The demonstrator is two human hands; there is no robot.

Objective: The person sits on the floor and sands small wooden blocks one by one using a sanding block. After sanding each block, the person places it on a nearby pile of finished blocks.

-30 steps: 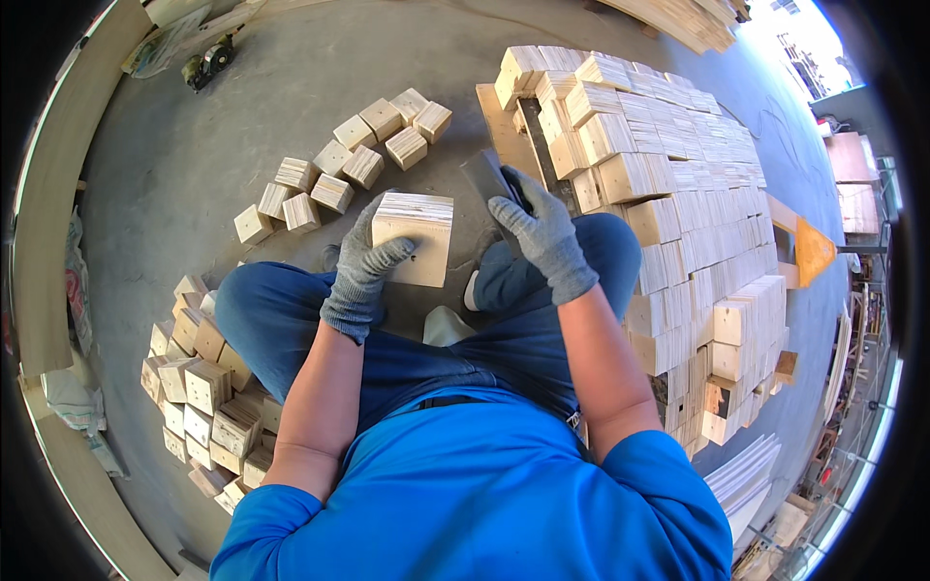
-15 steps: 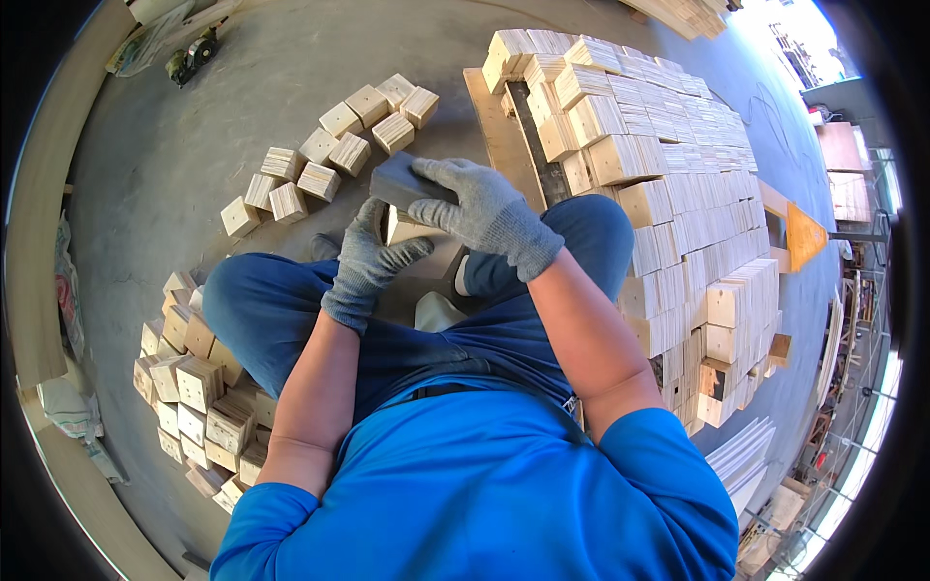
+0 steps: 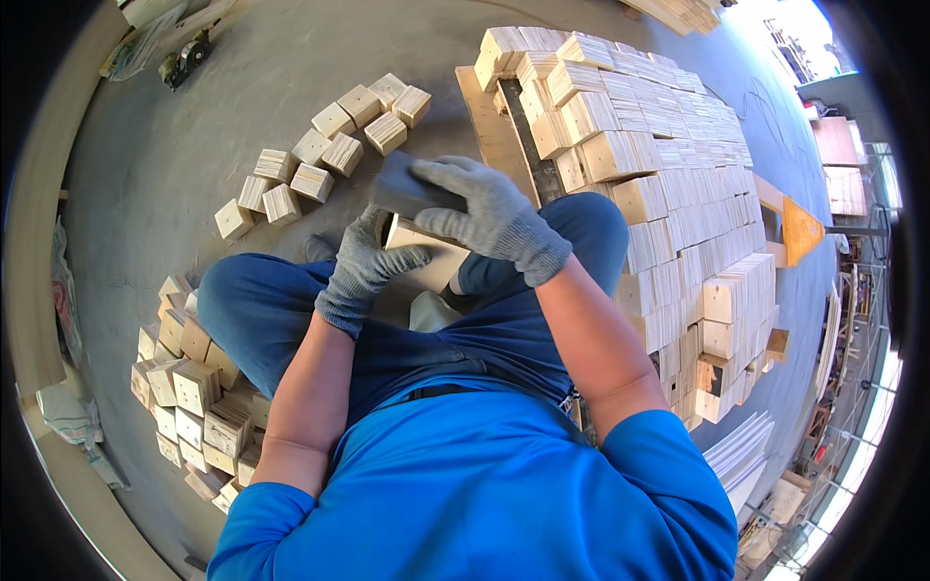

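Between my knees, my left hand point(image 3: 366, 261), in a grey knit glove, grips a pale wooden block point(image 3: 418, 237) by its left side. My right hand point(image 3: 484, 208), gloved the same way, is wrapped over a dark grey rectangular block point(image 3: 409, 186) that looks like a sanding block. It rests against the upper far side of the wooden block and hides part of it. The left thumb points right, across the near side of the wood. The underside of the wooden block is hidden.
Several loose wooden blocks point(image 3: 332, 120) stand on the floor ahead. A large stack of blocks point(image 3: 620, 155) sits on a wooden pallet point(image 3: 480, 111) at the right. Another pile point(image 3: 199, 387) lies by my left knee. A power tool point(image 3: 186, 58) lies far left; an orange-yellow part point(image 3: 802, 232) juts out beyond the stack.
The dark grey block has tilted and shifted slightly over the wooden block, and more of the wood's pale face shows. My right hand moved a little with it; the left keeps its grip.
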